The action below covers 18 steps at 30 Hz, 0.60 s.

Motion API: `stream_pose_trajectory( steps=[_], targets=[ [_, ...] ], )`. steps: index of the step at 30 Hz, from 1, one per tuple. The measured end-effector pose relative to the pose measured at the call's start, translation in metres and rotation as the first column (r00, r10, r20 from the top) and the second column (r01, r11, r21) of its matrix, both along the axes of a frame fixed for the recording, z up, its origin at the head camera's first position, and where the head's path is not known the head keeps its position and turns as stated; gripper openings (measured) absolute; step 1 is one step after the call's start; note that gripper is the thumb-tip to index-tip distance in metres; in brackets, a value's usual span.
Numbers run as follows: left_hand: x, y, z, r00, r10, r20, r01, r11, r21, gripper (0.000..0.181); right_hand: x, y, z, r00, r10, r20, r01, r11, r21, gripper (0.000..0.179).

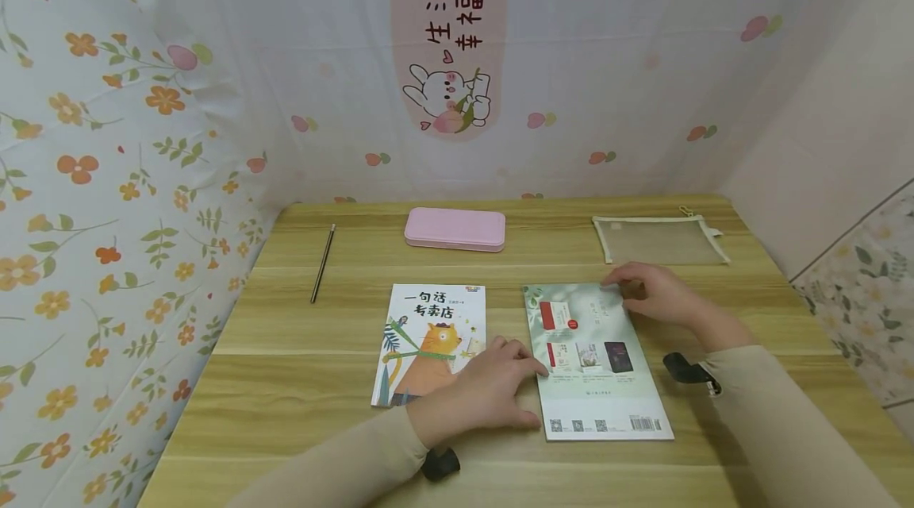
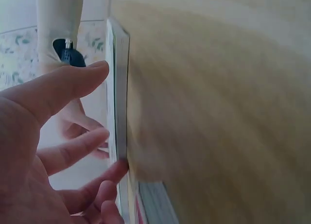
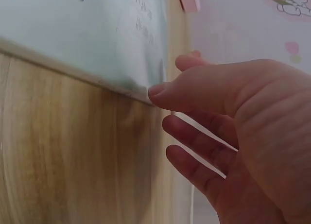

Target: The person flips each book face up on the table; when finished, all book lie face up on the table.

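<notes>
A pale green book (image 1: 600,405) lies flat with its back cover up, showing small book pictures, codes and a barcode. My left hand (image 1: 493,385) is at its left edge, with the thumb apart and a fingertip (image 2: 119,168) right at the book's edge. At the far right corner of this book is my right hand (image 1: 653,294). Its thumb tip (image 3: 159,90) meets the corner, and the other fingers spread loosely beside it. Partly under my left hand in the head view, a picture book (image 1: 421,341) with an orange cat on its cover lies to the left.
A pink pencil case (image 1: 455,228) sits at the back middle of the wooden table (image 1: 286,413). Further left lies a dark pencil (image 1: 324,262). A mesh zip pouch (image 1: 660,240) is at the back right. Patterned cloths (image 1: 300,55) hang behind and to the left.
</notes>
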<state>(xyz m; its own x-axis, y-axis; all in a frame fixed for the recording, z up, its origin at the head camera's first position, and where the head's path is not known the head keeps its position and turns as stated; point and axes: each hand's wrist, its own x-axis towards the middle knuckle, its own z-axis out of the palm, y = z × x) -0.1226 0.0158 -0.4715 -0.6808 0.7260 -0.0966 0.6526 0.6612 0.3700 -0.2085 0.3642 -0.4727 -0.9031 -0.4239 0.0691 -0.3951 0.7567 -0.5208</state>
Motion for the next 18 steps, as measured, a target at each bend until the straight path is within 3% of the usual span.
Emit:
stream_pose_trajectory(
  steps=[10, 18],
  targets=[
    [0.010, 0.009, -0.003, 0.997, 0.012, -0.077, -0.014, 0.999, -0.036, 0.082, 0.000, 0.012, -0.005, 0.998, 0.054, -0.014, -0.053, 0.996, 0.069, 0.041],
    [0.016, 0.017, -0.005, 0.991, 0.004, -0.136, -0.016, 0.996, -0.085, 0.099, 0.000, 0.018, -0.007, 0.998, 0.043, 0.039, -0.047, 0.995, 0.091, 0.043]
  ],
)
